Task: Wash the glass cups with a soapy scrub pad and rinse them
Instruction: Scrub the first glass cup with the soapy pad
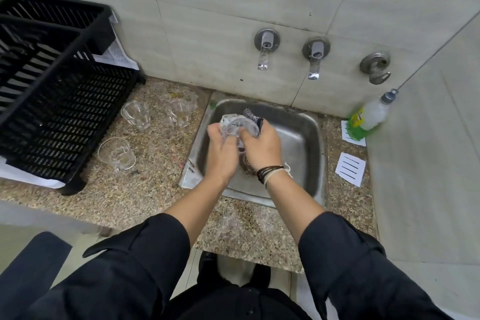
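Over the steel sink [298,138] my left hand [222,150] grips a clear glass cup [235,125], tilted on its side. My right hand [262,148] holds a dark grey scrub pad [253,115] pressed against the cup; part of the pad sticks out above my fingers. Three more glass cups stand on the granite counter to the left of the sink: one [136,115] beside the rack, one [179,112] closer to the sink, and a handled one [117,154] nearer to me.
A black plastic dish rack [52,91] fills the left counter. Two wall taps [265,52] [314,58] hang above the sink, with no water visible. A green dish soap bottle [368,118] lies at the right, by white paper cards [350,169].
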A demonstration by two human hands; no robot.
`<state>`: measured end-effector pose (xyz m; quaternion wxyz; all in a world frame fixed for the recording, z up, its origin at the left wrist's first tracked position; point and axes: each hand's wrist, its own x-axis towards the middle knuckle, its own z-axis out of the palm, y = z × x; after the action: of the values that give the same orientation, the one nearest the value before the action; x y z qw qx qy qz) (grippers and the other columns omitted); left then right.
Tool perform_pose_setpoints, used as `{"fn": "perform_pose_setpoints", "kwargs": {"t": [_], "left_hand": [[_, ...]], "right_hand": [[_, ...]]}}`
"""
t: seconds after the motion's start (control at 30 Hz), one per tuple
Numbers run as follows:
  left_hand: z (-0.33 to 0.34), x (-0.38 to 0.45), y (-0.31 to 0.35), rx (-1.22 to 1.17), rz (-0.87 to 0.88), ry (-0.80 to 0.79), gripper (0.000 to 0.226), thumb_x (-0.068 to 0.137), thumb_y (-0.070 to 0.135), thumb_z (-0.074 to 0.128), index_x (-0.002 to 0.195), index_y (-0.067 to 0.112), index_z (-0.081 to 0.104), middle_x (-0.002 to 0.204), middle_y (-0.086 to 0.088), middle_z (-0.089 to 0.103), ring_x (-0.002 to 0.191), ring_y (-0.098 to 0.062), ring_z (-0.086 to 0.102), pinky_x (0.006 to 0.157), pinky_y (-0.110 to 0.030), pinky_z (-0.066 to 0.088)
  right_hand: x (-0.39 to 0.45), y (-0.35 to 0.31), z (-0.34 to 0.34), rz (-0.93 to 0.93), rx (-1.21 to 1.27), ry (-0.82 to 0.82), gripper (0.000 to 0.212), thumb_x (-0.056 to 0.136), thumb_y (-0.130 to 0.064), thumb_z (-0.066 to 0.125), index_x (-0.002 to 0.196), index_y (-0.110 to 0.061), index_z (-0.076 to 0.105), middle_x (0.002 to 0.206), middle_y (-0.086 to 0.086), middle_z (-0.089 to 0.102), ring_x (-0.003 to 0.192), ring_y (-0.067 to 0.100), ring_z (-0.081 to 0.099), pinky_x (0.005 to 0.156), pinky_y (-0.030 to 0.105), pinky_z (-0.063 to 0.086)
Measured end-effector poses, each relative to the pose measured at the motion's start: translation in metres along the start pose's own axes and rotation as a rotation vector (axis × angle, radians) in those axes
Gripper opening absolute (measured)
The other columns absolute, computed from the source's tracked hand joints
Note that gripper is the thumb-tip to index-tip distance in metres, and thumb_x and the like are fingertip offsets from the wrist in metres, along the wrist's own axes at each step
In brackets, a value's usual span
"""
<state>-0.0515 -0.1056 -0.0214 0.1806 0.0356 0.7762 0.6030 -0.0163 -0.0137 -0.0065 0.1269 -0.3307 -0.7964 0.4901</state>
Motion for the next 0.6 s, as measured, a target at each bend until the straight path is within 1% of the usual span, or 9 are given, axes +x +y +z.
{"fn": "perform_pose_setpoints", "kwargs": {"t": [0.1,0.13,0.2,0.3,0.37,0.4,0.47,0.53,0.6], "left_hand": [[-0.001,0.002,0.004,-0.05,-0.023,0.03,0.025,0.097,0.017,0.045,0.122,0.02,0.046,0.112,0.008,0.056,0.103,-0.006,0.056,0.093,-0.04,0.046],[-0.001,0.003,0.004,-0.058,-0.026,0.027,0.027,0.097,0.019,0.044,0.124,0.017,0.048,0.112,0.005,0.058,0.104,-0.007,0.057,0.09,-0.038,0.046],[0.004,-0.001,0.006,-0.043,-0.06,-0.018,0.04,0.093,0.031,0.043,0.127,0.012,0.051,0.11,0.003,0.063,0.104,-0.015,0.061,0.08,-0.034,0.044],[0.014,-0.007,0.008,-0.085,-0.099,-0.016,0.046,0.09,0.033,0.044,0.129,0.01,0.051,0.103,0.001,0.068,0.089,-0.013,0.063,0.072,-0.033,0.047],[0.014,0.0,0.004,-0.091,-0.124,0.019,0.061,0.08,0.041,0.043,0.126,0.003,0.056,0.097,-0.001,0.071,0.079,-0.011,0.062,0.067,-0.032,0.045],[0.013,0.002,0.004,-0.074,-0.125,0.019,0.065,0.077,0.044,0.043,0.125,0.003,0.058,0.094,0.002,0.071,0.078,-0.011,0.062,0.066,-0.031,0.044],[0.013,-0.003,0.007,-0.012,-0.11,-0.056,0.057,0.081,0.046,0.047,0.126,0.011,0.057,0.097,0.01,0.069,0.086,-0.009,0.066,0.07,-0.029,0.048],[0.015,-0.012,0.013,0.066,-0.083,-0.141,0.036,0.097,0.037,0.051,0.128,0.02,0.048,0.103,0.019,0.056,0.096,-0.005,0.061,0.075,-0.025,0.045],[0.011,-0.011,0.012,0.136,-0.04,-0.089,0.03,0.1,0.026,0.056,0.127,0.02,0.045,0.106,0.019,0.05,0.103,-0.009,0.057,0.08,-0.026,0.043]], "right_hand": [[-0.011,0.001,-0.003,-0.047,-0.012,0.026,0.018,0.092,-0.028,0.064,0.108,-0.021,0.066,0.101,-0.004,0.072,0.096,0.019,0.066,0.08,0.031,0.05],[-0.016,0.002,-0.004,-0.05,-0.002,0.034,0.019,0.091,-0.03,0.065,0.109,-0.023,0.066,0.1,-0.007,0.072,0.095,0.017,0.066,0.081,0.03,0.05],[-0.018,0.0,-0.004,-0.011,0.062,0.071,0.02,0.09,-0.032,0.067,0.107,-0.022,0.065,0.099,-0.008,0.072,0.096,0.016,0.067,0.083,0.029,0.051],[-0.014,-0.007,-0.001,0.065,0.099,0.108,0.009,0.093,-0.029,0.063,0.1,-0.024,0.061,0.093,-0.008,0.067,0.096,0.02,0.067,0.078,0.026,0.045],[-0.021,-0.006,0.002,0.051,0.081,0.094,0.013,0.094,-0.031,0.062,0.104,-0.022,0.064,0.093,-0.01,0.068,0.09,0.014,0.065,0.075,0.024,0.043],[-0.023,-0.004,0.003,0.048,0.091,0.096,0.016,0.094,-0.032,0.062,0.106,-0.021,0.065,0.094,-0.01,0.07,0.089,0.012,0.065,0.076,0.024,0.045],[-0.023,0.003,0.001,0.079,0.114,0.138,0.017,0.094,-0.03,0.061,0.106,-0.02,0.066,0.097,-0.006,0.073,0.093,0.016,0.068,0.08,0.027,0.05],[-0.014,0.009,-0.006,0.079,0.08,0.166,0.013,0.093,-0.026,0.06,0.102,-0.017,0.066,0.098,0.001,0.074,0.095,0.024,0.068,0.078,0.028,0.049],[-0.005,0.014,-0.014,-0.012,-0.04,0.125,0.013,0.094,-0.023,0.059,0.1,-0.013,0.066,0.097,0.007,0.073,0.095,0.029,0.067,0.072,0.028,0.041]]}}
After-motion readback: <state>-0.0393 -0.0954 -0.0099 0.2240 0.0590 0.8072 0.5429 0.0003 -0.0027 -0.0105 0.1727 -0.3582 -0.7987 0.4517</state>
